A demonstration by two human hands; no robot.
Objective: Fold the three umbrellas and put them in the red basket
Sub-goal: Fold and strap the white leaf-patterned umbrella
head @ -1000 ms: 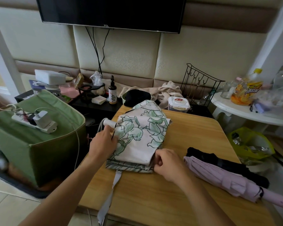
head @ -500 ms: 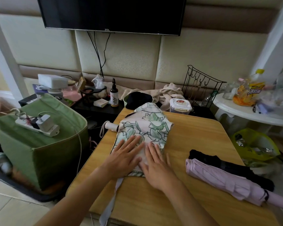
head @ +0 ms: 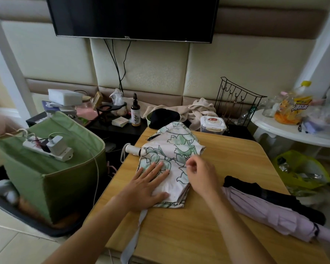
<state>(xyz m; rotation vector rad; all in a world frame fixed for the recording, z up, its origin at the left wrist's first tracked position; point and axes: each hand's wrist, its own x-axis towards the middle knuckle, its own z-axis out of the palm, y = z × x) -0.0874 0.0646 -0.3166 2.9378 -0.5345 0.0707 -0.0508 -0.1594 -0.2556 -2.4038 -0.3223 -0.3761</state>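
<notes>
Dim daylight, soft, edges warped

Matt cloth umbrella (floral) on smooth wooden table.

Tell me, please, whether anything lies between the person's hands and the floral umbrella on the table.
Nothing visible does. The left hand already presses flat on the floral umbrella, and the right hand hangs right at its right edge, fingers curled. The lilac umbrella lies off to the right.

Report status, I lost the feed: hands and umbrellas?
Left hand flat on floral umbrella. Right hand curled over it, grip unclear. Purple umbrella, black umbrella waiting.
</notes>
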